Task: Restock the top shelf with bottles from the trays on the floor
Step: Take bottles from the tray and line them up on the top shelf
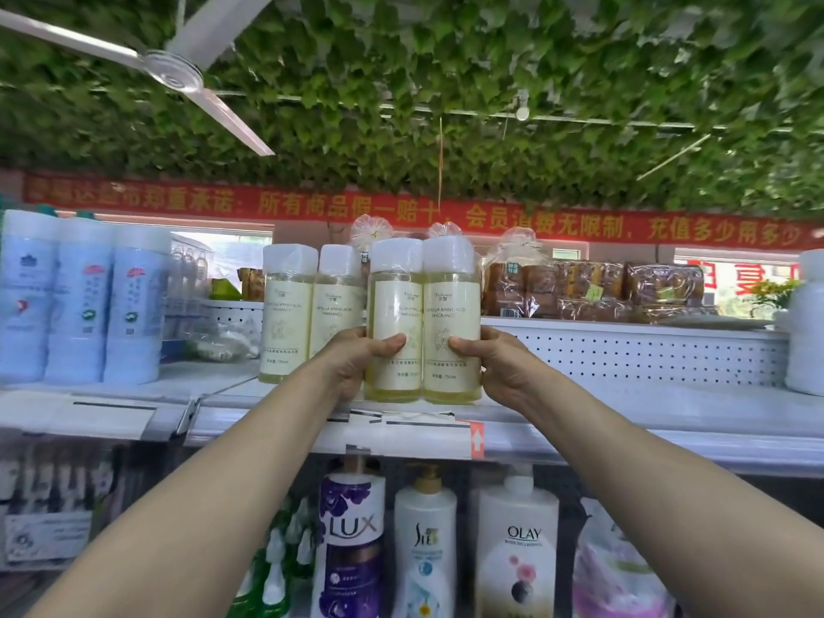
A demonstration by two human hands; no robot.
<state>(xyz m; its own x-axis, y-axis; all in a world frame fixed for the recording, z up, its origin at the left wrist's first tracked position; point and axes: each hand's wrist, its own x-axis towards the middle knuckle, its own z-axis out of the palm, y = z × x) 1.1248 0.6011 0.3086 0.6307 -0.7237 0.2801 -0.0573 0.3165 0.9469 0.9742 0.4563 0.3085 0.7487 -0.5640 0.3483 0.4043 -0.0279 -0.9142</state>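
Two hands (356, 359) (495, 363) around two bottles (394, 318) (451, 318)

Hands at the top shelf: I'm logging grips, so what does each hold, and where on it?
Left hand grips the left bottle round its lower body; right hand likewise grips the right bottle.

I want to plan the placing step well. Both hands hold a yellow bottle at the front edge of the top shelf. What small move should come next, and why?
Probably push both bottles straight back. The left hand grips one bottle, the right hand grips the other bottle, and both sit at the front lip of the top shelf. Two matching bottles already stand further back on the left, so aligning beside them seems sensible.
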